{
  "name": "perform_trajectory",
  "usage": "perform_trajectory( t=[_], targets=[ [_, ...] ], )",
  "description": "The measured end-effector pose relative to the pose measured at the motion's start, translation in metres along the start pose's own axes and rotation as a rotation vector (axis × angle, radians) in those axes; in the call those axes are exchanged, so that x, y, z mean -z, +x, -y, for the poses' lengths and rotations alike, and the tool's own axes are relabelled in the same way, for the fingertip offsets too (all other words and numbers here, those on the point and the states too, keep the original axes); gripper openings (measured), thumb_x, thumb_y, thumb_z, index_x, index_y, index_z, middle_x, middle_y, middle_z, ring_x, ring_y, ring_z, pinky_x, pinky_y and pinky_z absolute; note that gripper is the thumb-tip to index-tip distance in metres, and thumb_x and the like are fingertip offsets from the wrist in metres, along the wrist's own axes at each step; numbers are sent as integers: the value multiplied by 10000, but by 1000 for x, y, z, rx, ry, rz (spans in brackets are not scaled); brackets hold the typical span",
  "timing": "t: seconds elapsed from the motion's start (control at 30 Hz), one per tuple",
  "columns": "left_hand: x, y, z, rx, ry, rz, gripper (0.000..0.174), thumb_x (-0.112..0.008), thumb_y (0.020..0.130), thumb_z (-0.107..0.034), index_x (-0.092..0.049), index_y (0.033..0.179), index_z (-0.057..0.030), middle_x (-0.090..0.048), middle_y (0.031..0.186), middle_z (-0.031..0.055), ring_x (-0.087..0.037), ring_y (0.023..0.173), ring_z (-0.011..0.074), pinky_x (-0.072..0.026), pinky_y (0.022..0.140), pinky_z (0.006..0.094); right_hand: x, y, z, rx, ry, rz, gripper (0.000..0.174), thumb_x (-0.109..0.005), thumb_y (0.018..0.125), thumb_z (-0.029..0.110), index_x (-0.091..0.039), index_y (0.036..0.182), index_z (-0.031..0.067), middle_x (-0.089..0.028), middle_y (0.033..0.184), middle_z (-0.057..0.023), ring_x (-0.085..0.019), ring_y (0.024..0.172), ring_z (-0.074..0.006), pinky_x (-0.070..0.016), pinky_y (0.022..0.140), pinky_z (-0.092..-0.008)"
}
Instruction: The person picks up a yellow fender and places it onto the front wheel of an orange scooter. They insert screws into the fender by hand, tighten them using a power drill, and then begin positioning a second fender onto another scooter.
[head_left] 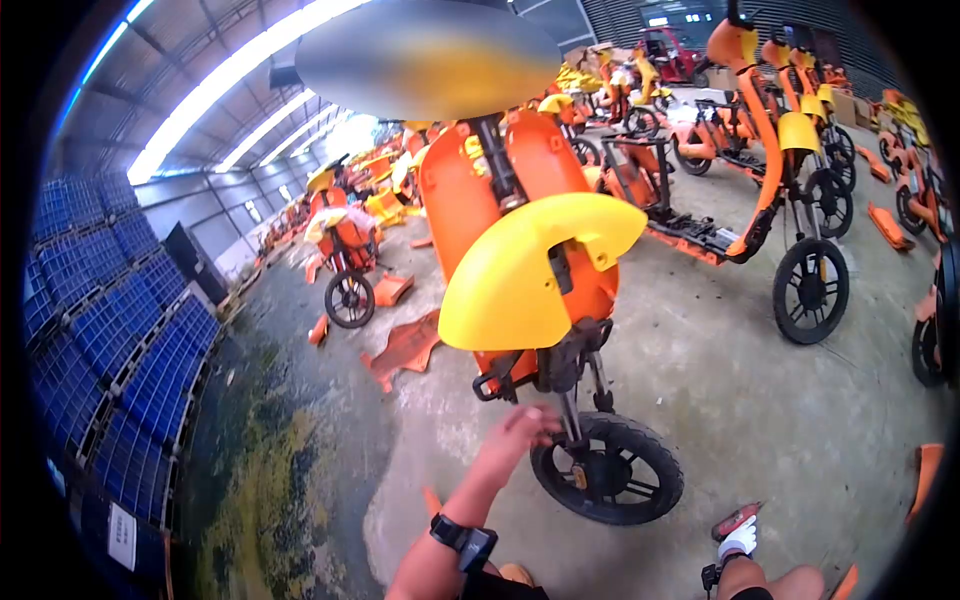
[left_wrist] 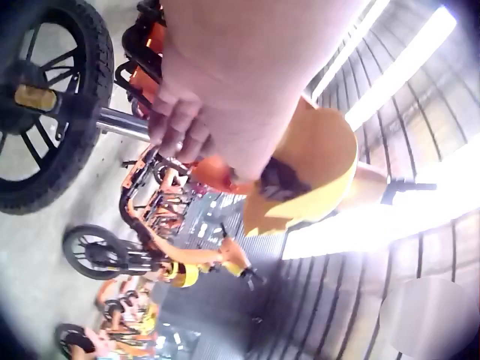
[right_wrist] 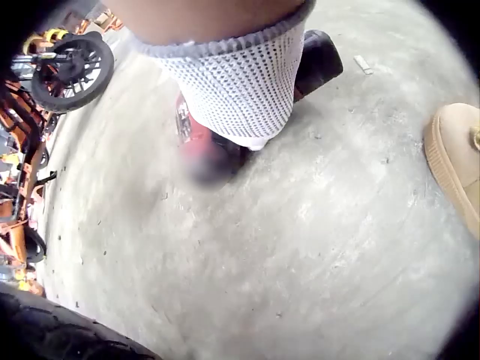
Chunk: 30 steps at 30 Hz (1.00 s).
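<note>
In the head view my bare left hand (head_left: 522, 428), slightly blurred, is at the front fork of an orange and yellow scooter. Its loosely bent fingers overlap the fork tube (left_wrist: 124, 124) in the left wrist view. Below them is the black front wheel (head_left: 608, 468); above, a curved yellow cover (head_left: 530, 270) sits at the scooter's front. Low at the right, my right hand (head_left: 738, 540) wears a white mesh glove and grips a red and black cordless drill (right_wrist: 202, 154). The glove hides the drill's handle, while its black battery (right_wrist: 321, 64) sticks out behind.
More orange scooters (head_left: 765, 190) stand at the right. Loose orange panels (head_left: 405, 348) lie on the concrete floor behind the front wheel. Stacked blue caged containers (head_left: 125, 350) line the left side. A tan shoe (right_wrist: 457, 154) shows near the right hand.
</note>
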<state>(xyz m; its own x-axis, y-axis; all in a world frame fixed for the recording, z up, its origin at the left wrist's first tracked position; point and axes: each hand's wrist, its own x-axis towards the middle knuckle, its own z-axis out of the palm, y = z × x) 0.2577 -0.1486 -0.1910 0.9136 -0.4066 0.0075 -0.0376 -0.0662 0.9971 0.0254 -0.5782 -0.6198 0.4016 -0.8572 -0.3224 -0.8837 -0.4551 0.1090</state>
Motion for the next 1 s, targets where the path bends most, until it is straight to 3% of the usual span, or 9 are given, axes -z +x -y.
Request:
perform_trajectory(
  t=[0.17,0.2,0.23,0.27,0.33,0.37,0.57,0.77,1.0],
  targets=[
    [16,38,-26,-370,-814,-154,468,-526,994,-307,-463,1356,-16,-587,1288,152,-575,1188,278,-463,1022,419,5,26,6,-152,333,135,596,-505,979,292,-263,1488,97,-502,1349,-94,-569,1199,-279,-467,1019,-379],
    [13,43,-45,-396,-882,-240,447,-502,1004,-309,-476,1343,-20,-588,1294,149,-566,1207,273,-452,1041,425,64,-17,13,-53,252,33,456,-456,983,270,-453,1402,90,-553,1322,-81,-575,1188,-290,-465,1006,-388],
    [10,44,-58,-409,-951,-333,429,-479,1013,-312,-489,1331,-23,-589,1301,146,-558,1225,269,-442,1059,431,88,6,29,501,-404,200,380,-455,959,296,-657,1208,92,-614,1267,-100,-579,1183,-302,-455,992,-399],
    [11,49,-66,-393,-961,-336,429,-479,1013,-312,-489,1331,-23,-589,1301,146,-558,1225,269,-442,1059,431,112,9,45,518,-274,122,389,-468,929,342,-749,1032,94,-654,1212,-122,-588,1164,-318,-443,977,-403],
    [15,65,-77,-464,-1049,-310,449,-464,1016,-367,-518,1305,-28,-588,1312,127,-536,1255,262,-405,1095,438,180,-9,70,168,723,-198,569,-642,851,279,-525,1324,-14,-546,1309,-245,-504,1226,-408,-428,1039,-431],
    [16,69,-87,-473,-1066,-299,449,-464,1016,-367,-518,1305,-28,-588,1312,127,-536,1255,262,-405,1095,438,231,-28,69,270,901,-220,689,-694,815,227,-414,1393,-22,-473,1363,-273,-457,1261,-424,-399,1074,-433],
    [20,55,-129,-592,-1234,39,387,-427,968,-176,-519,1288,21,-538,1365,169,-475,1315,295,-353,1131,468,361,-92,32,548,1032,-459,593,-654,853,166,-455,1391,17,-503,1324,-173,-608,1041,-269,-497,936,-377],
    [11,57,-142,-527,-1022,39,465,-472,1017,-253,-422,1396,12,-505,1416,164,-469,1323,302,-344,1132,455,390,-143,1,632,1572,-52,540,-644,900,126,-456,1396,22,-521,1353,-181,-584,1149,-252,-522,907,-363],
    [4,70,-177,-541,-1146,63,420,-486,1023,-253,-459,1361,-7,-545,1379,146,-509,1288,296,-381,1113,462,444,-231,9,838,1598,36,499,-620,916,86,-459,1380,-4,-546,1326,-177,-579,1146,-233,-546,842,-326]
  ],
)
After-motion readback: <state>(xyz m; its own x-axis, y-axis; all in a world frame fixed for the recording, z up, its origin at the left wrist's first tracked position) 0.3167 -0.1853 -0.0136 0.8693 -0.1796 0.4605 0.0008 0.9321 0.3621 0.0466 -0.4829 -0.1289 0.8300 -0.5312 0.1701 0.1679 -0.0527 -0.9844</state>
